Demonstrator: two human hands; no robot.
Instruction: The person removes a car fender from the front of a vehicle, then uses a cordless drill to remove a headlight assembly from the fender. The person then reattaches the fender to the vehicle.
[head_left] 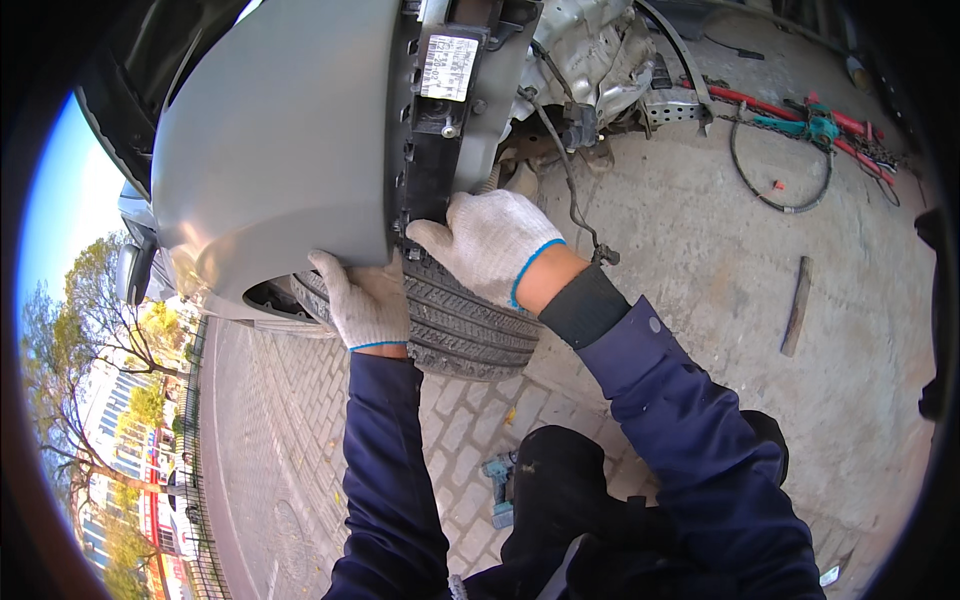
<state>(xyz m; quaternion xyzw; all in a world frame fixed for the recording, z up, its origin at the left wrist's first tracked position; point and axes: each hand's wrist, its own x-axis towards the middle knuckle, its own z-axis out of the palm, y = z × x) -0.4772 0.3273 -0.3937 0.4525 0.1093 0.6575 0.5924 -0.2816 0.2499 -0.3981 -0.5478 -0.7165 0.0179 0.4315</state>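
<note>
A grey car fender (275, 130) stands before me, its wheel arch over a black tire (470, 325). My left hand (368, 302), in a white knit glove with a blue cuff edge, is closed on the fender's lower edge beside the arch; some of its fingers are hidden. Along the fender's front edge runs a long black plastic bracket (432, 160) with clips and a white label (448, 67). My right hand (492, 240), gloved alike, is closed at the bracket's lower end, thumb pointing left. Its fingertips are mostly hidden, just above the tire.
Bare metal body parts (590, 60) and a dangling wiring harness (562, 150) lie right of the bracket. A teal cordless power tool (500, 488) rests on the paving by my knee. Farther right on the concrete are a flat strip (796, 305), a cable loop (785, 206) and red bars (745, 98).
</note>
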